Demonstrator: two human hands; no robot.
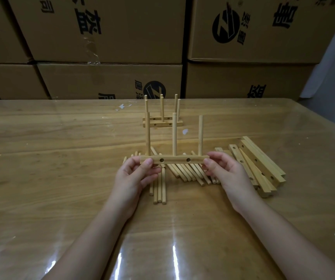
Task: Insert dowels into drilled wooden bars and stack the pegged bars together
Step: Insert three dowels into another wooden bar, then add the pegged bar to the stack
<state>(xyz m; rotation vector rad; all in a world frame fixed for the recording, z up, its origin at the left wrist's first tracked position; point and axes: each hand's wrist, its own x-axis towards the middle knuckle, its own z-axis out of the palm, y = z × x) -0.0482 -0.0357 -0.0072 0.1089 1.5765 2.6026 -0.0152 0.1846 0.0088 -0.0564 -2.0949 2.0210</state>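
You hold one wooden bar (pixel 174 159) level between your two hands, just above the heap of loose dowels (pixel 184 172) in the middle of the worktop (pixel 61 158). Your left hand (pixel 134 174) pinches the left end of the bar, with the thumb on the near face and the fingers curled under it. Your right hand (pixel 225 170) pinches the right end in the same way. Three dowels stand upright in the top of this bar: one near the left end (pixel 148 136), one in the middle (pixel 174 134) and one near the right end (pixel 200 135). The near face of the bar shows two round holes, and both are empty. A few of the loose dowels lie side by side under your left hand and point toward you; the others lie slanted under the bar. To the right of your right hand, a pile of bars (pixel 259 168) with drilled holes lies on the worktop, some crossing over others. Farther back, two pegged bars (pixel 162 123) stand side by side and touch each other, with their dowels pointing up. A clear shiny film covers the worktop, and stacked cardboard boxes (pixel 102 27) fill the wall behind it.
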